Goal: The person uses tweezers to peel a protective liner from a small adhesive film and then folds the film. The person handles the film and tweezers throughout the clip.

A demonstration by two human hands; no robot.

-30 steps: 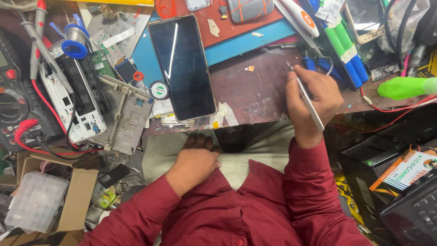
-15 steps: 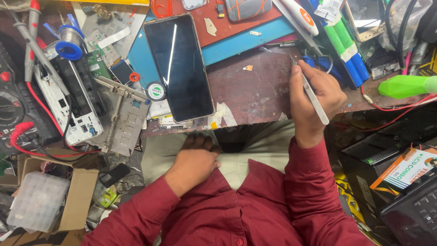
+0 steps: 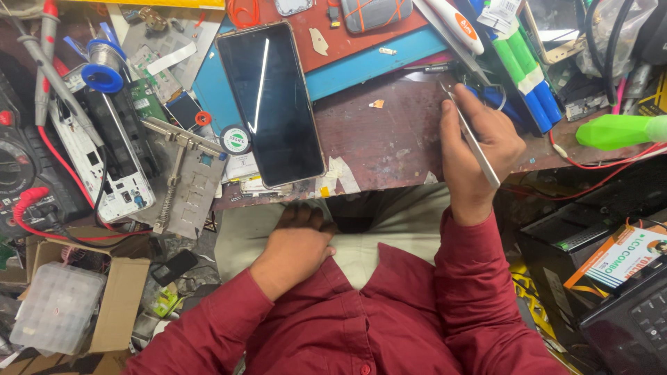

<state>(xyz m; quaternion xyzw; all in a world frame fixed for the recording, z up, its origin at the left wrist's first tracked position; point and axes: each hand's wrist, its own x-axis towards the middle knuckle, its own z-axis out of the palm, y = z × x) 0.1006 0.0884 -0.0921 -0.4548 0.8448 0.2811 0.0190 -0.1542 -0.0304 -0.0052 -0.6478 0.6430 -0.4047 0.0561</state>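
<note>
— Desk [image 3: 389, 139], brown and scuffed, is taking up the far half of the view, isn't it?

— Yes, and a black phone [image 3: 271, 104] is lying face up on it, left of the middle, with a light streak reflecting down its dark screen.

— What is the right hand [image 3: 476, 149] doing?

— It is resting on the desk at the right, fingers closed around slim metal tweezers [image 3: 474, 142] that are running along the back of the hand, tips pointing far.

— And the left hand [image 3: 295, 243]?

— It is lying palm down on the lap, near the desk edge, fingers curled together and holding nothing.

— Anything small close by?

— A round green-labelled tin [image 3: 237, 139] is sitting just left of the phone, touching it.
</note>
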